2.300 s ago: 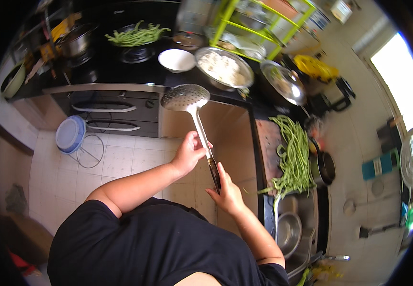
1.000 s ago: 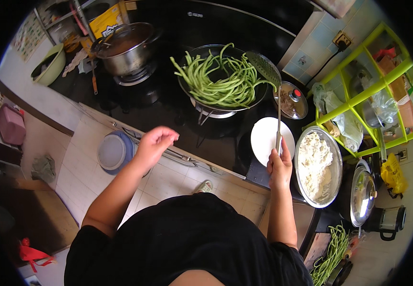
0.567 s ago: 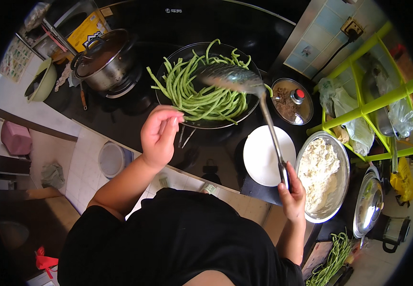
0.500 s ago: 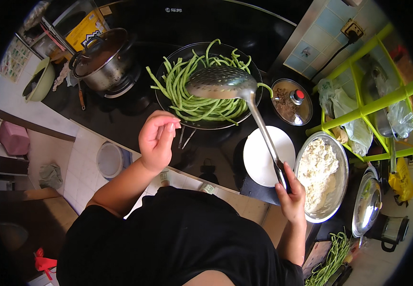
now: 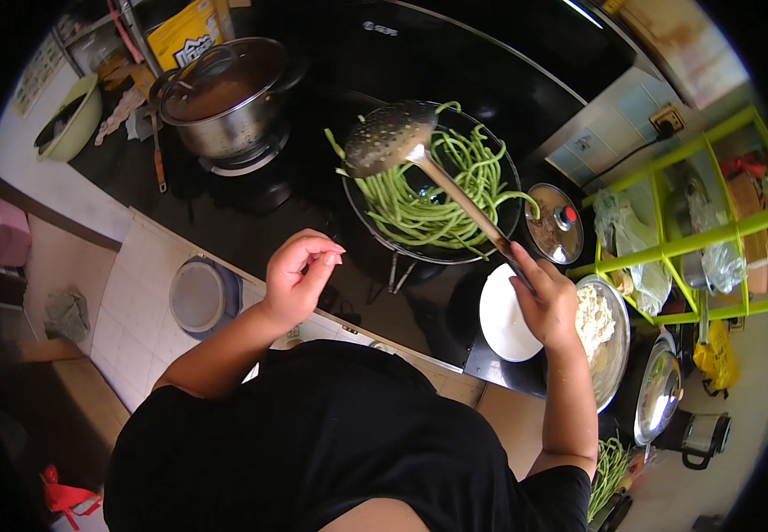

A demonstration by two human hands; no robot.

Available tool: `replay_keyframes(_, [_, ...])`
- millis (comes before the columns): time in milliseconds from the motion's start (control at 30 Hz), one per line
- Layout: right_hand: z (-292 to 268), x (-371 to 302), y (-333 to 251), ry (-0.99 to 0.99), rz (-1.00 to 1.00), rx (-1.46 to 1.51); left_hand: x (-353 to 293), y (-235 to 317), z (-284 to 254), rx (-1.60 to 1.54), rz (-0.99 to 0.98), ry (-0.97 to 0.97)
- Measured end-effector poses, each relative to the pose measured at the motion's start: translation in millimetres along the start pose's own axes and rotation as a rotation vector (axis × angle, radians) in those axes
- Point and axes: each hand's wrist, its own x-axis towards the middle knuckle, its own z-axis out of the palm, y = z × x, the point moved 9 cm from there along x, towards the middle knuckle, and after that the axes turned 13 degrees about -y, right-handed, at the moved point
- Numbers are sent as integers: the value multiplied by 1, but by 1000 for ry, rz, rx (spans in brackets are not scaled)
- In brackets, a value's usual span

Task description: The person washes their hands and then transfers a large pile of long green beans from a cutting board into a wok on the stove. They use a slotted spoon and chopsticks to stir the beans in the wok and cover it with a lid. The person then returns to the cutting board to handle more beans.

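Long green beans [image 5: 428, 217] lie coiled in a dark frying pan [image 5: 437, 260] on the black stovetop. My right hand [image 5: 545, 300] grips the dark handle end of a metal skimmer [image 5: 391, 137]. Its perforated bowl is raised over the pan's far left part and hides some of the beans. A bean end hangs past the pan's rim on either side. My left hand [image 5: 300, 277] is in the air left of the pan, near the counter edge, fingers curled to the thumb, with nothing visible in it.
A white plate [image 5: 508, 324] and a metal basin [image 5: 619, 355] of pale dough-like food sit by my right arm. A glass-lidded dish [image 5: 554, 226] stands right of the pan, beside a green rack [image 5: 659, 253]. At left stands a lidded pot [image 5: 224, 102]. More beans [image 5: 610, 474] lie lower right.
The skimmer's bowl has swung to the far left part of the pan, uncovering beans in the middle. My right hand has moved forward with it. The whole view has shifted; my left hand stays curled.
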Motion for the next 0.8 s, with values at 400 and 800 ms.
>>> replay_keyframes(400, [15, 11, -3, -169, -239, -642, -49, -54, -67, -98, -363, 30])
replay_keyframes(800, [55, 16, 73, -460, 274, -660, -46, -77, -64, -134, -432, -55])
